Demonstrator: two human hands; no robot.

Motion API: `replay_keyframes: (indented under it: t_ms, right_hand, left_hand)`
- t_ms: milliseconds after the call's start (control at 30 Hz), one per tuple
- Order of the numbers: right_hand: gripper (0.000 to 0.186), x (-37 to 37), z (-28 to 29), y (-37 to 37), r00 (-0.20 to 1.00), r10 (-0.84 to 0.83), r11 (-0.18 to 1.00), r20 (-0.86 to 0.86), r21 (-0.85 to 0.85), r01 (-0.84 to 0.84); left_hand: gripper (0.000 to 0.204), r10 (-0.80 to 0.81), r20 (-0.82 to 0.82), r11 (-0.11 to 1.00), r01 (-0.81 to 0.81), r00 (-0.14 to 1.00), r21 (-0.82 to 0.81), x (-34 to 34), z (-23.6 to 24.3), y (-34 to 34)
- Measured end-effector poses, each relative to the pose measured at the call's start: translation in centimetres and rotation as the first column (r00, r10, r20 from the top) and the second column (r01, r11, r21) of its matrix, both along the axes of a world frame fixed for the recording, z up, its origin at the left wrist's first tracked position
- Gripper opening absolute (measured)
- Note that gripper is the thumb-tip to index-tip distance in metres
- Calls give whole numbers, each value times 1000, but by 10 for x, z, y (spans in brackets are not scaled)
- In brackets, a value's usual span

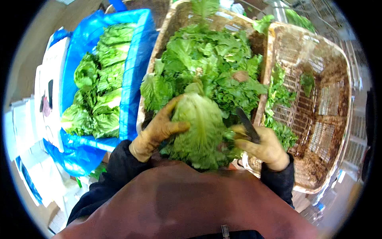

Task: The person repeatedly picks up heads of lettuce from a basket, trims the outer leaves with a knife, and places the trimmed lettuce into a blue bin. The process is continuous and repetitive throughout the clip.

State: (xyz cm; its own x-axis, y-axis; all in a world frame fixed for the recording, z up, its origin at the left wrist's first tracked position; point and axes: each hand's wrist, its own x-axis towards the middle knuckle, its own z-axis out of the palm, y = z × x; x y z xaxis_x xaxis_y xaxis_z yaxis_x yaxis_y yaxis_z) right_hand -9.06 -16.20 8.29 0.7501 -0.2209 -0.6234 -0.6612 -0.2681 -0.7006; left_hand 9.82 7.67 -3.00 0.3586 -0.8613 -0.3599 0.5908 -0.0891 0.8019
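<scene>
A pale green head of lettuce (199, 123) lies in front of my apron, over the near end of a crate of loose lettuce leaves (211, 51). My left hand (157, 129), in a yellowish stained glove, grips its left side with the thumb across the leaves. My gloved right hand (260, 145) is closed around a dark knife (247, 125), which points up and away to the left. The fingers of that hand reach the lettuce's right edge, where blur hides whether they also pinch a leaf.
On the left, a blue-lined crate (137, 75) holds rows of lettuce heads (109, 79). To the right stands a dirty slatted plastic crate (318, 147) with scattered green leaves (282, 93). White boxes (53, 91) stand beyond the blue liner.
</scene>
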Motion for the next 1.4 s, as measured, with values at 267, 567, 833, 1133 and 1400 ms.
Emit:
replay_keyframes:
  t_ms: [267, 567, 833, 1133, 1400]
  right_hand:
    - [86, 53, -7, 37, 875, -95, 992, 475, -26, 122]
    - [33, 171, -101, 95, 761, 121, 975, 637, -220, 29]
    - [30, 403, -158, 339, 915, 226, 848, 334, 395, -353]
    - [63, 436, -172, 370, 960, 245, 892, 137, 357, -279]
    - [45, 225, -124, 205, 994, -86, 796, 64, 604, 30]
  left_hand:
    - [95, 352, -214, 875, -402, 911, -270, 23, 41, 8]
    - [56, 348, 910, 685, -724, 226, -82, 138, 37, 166]
    - [42, -464, 861, 440, -789, 208, 428, 100, -34, 340]
    - [88, -428, 872, 207, -913, 238, 351, 220, -67, 338]
    - [66, -211, 977, 487, -867, 3, 108, 302, -67, 338]
